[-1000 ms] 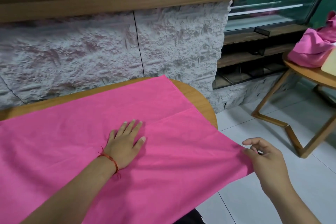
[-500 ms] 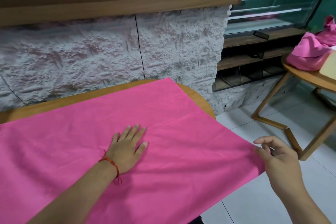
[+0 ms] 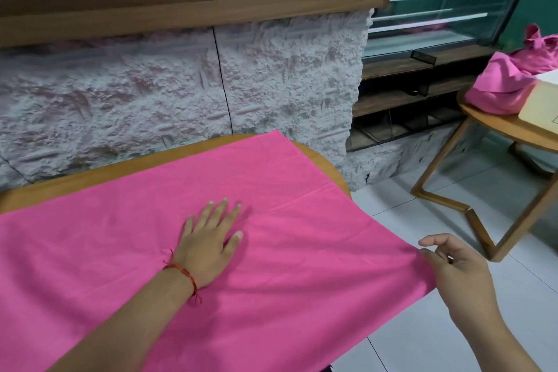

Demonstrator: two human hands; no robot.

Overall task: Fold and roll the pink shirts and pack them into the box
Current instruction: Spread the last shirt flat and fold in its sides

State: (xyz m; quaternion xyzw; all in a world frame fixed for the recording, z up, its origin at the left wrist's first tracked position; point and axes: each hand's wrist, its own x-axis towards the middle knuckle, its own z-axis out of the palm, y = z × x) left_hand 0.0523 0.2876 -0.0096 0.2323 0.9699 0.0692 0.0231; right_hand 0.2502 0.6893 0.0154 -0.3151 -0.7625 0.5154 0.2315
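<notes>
a rough white stone counter (image 3: 151, 93) runs behind a rounded wooden table (image 3: 90, 175); a pink shirt (image 3: 302, 251) lies spread flat over it, its right edge hanging past the rim above the tiled floor (image 3: 422, 220). far right, a side table (image 3: 489, 124) carries more pink shirts (image 3: 507, 81) beside the box (image 3: 540, 106). the left hand (image 3: 208, 248) presses flat, fingers straight and slightly spread. the right hand (image 3: 459, 275) pinches the shirt's right edge, other fingers loosely curled
</notes>
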